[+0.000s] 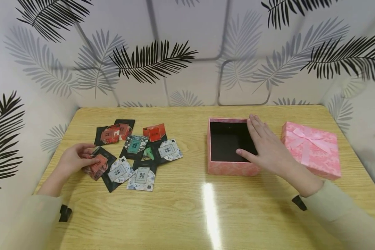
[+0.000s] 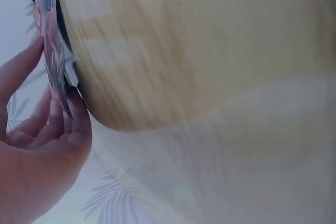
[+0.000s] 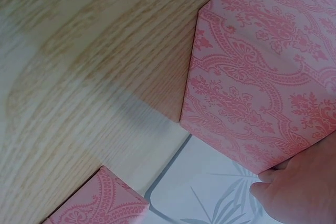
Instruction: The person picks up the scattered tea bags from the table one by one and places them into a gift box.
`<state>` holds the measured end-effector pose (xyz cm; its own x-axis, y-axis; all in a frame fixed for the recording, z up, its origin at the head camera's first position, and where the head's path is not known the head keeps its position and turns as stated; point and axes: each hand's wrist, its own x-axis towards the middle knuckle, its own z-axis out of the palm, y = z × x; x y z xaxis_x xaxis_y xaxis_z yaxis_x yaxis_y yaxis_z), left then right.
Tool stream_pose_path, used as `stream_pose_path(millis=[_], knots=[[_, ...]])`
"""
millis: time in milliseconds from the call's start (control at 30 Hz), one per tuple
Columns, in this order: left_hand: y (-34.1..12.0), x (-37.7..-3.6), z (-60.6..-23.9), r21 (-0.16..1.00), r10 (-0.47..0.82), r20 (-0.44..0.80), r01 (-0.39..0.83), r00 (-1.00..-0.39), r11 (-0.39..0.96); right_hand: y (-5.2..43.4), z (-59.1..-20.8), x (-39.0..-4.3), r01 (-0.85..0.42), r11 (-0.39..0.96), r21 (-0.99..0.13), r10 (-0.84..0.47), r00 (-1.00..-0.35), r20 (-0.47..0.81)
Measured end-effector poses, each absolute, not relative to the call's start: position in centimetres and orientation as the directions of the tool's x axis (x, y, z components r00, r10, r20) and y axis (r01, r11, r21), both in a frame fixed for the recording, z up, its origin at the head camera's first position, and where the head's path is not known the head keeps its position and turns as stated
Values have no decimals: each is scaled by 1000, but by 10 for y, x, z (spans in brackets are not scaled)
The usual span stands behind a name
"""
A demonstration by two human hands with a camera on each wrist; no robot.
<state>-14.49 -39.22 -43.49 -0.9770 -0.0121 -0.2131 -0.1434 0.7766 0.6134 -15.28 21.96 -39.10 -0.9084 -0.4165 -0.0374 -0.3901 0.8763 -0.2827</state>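
My left hand (image 1: 74, 159) pinches a red-labelled sachet (image 1: 97, 167) between thumb and fingers, at the left of the table. In the left wrist view, the thumb lies on one face of this sachet (image 2: 51, 40) and the fingers behind it. Beside it lie several flat sachets, among them a blue-and-white one (image 1: 142, 177) and a red-topped one (image 1: 155, 132), some overlapping. My right hand (image 1: 270, 149) rests on the right rim of an uncovered pink box (image 1: 231, 168) with a black inside, fingers straight and thumb stretched over the opening. The right wrist view shows the box's patterned side (image 3: 257, 72).
A pink lid (image 1: 310, 147) with a ribbon bow lies right of the box, beyond my right wrist. Wooden table (image 1: 175, 215) surface stretches between sachets and box. Leaf-patterned cloth (image 1: 187, 80) stands behind the table's far edge.
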Motion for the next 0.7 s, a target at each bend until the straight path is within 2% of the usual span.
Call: stream_pose_path(millis=[233,700], knots=[[-390,-139,-432,623,-84,-230,-213,-970,753,219,-391,-153,-391,878,-277,-416,-909,-35],[-388,-134,-417,653,-76,-212,-199,-974,731,222,-389,-155,-428,870,-245,-454,-889,-61]])
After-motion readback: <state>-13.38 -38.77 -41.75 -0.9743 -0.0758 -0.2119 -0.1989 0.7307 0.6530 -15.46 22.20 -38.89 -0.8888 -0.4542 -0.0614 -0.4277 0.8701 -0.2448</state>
